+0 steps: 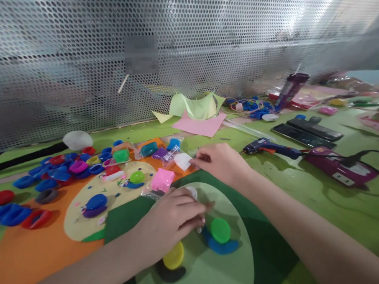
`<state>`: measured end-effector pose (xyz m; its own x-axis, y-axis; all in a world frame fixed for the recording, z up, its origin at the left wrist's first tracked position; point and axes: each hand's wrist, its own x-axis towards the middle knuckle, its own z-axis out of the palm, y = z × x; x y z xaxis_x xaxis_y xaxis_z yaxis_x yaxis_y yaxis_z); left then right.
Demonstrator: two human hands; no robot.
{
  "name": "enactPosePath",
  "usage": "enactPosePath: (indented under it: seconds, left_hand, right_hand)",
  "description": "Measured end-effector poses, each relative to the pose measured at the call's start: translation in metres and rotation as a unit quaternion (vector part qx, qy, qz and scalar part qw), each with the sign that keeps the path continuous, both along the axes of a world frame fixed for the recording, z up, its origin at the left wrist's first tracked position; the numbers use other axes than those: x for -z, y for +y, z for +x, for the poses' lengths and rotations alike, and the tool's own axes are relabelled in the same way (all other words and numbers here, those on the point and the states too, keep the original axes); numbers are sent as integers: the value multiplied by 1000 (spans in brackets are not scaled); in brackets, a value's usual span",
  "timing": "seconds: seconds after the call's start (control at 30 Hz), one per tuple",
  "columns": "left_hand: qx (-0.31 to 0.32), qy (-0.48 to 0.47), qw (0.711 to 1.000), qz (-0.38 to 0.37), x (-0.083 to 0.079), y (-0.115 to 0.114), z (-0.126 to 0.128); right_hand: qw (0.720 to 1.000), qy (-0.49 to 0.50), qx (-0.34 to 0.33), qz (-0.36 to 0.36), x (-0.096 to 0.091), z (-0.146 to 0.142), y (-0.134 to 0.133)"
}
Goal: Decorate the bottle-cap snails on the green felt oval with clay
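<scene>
My right hand (223, 163) pinches the right edge of a small white packet (182, 161), which looks like soft clay in clear film. Over a pale green oval (213, 264) on a dark green sheet, my left hand (178, 215) has its fingers drawn together. Their tips are at the head end of a snail shape with a blue body (222, 246) and a bright green cap (220, 230); a tiny white bit shows there, and whatever the fingers hold is too small to name. Below that hand lies a yellow cap (174, 255) on a dark curved piece. A pink clay packet (162, 179) lies behind it.
Left are a cream oval (76, 224) with finished snail shapes on an orange sheet (34, 257), and a heap of blue and red rings (57, 173). Right lie a glue gun (271, 148), a purple power strip (341, 166) and a phone (302, 136). A perforated metal panel (185, 46) stands behind.
</scene>
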<state>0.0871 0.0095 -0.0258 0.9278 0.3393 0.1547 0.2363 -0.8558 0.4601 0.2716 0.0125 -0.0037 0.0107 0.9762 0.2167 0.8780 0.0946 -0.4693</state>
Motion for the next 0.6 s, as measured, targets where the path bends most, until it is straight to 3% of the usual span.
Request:
enactPosePath:
  seconds: [0.27, 0.47, 0.6]
  left_hand:
    - [-8, 35, 990, 137, -7, -1, 2]
    - [37, 50, 979, 196, -1, -2, 3]
    - [69, 74, 977, 188, -1, 0, -2]
  right_hand:
    - [1000, -12, 7, -10, -3, 0, 0]
    - [1000, -19, 9, -15, -3, 0, -1]
    - [1000, -20, 10, -18, -3, -1, 0]
